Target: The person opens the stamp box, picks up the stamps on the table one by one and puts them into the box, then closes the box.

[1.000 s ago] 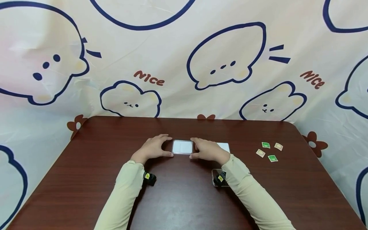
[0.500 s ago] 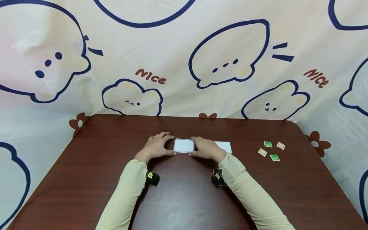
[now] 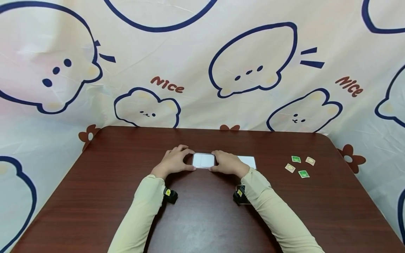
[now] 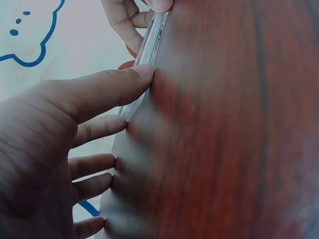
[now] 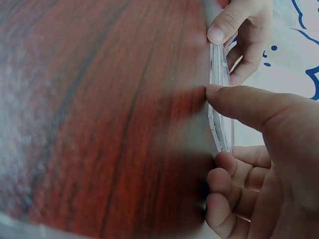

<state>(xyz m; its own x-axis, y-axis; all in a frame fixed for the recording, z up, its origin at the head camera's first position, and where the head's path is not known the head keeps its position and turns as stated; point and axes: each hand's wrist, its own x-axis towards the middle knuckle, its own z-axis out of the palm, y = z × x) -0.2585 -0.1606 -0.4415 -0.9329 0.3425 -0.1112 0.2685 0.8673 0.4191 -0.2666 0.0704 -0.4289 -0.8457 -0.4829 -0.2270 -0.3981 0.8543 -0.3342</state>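
A flat clear plastic case (image 3: 204, 160) with a white insert lies on the table between both hands. My left hand (image 3: 174, 162) grips its left end, thumb on the near edge and index finger at the far corner. The right hand (image 3: 228, 163) holds the right end the same way. In the left wrist view, the left thumb (image 4: 142, 72) presses the rim of the case, with the other fingers spread behind. The right wrist view shows the right thumb (image 5: 217, 93) on the near edge, its other fingers curled by the end.
A white card-like rectangle (image 3: 248, 161) lies partly behind the right hand. Several small square packets, green (image 3: 296, 159) and cream (image 3: 310, 161), are scattered at the right of the brown table (image 3: 202, 218). A clear plastic edge (image 5: 30, 229) shows near the right wrist, mostly hidden. Patterned cloth hangs behind.
Both hands stay at the case's ends; the right forearm has shifted slightly inward and the fingers have closed in on the case. The head view has shifted a little.
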